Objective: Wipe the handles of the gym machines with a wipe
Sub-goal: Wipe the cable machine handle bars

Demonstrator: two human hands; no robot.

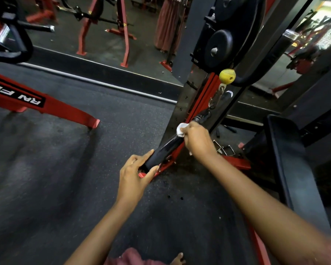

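A black bar handle (pixel 164 149) hangs slanted from the cable machine, running from lower left up to a swivel clip at upper right. My left hand (pixel 135 175) grips the handle's lower end, thumb and fingers around its tip. My right hand (pixel 197 139) is closed around the upper part of the handle, pressing a small crumpled white wipe (pixel 181 129) against it. The wipe shows only at the hand's left edge.
The cable machine's red and black upright (pixel 195 104) with a yellow ball stopper (pixel 227 76) stands right behind the handle. Metal clips (pixel 225 150) lie by its red base. A black padded bench (pixel 292 169) sits at right; a red machine frame (pixel 46 106) at left; a wall mirror behind.
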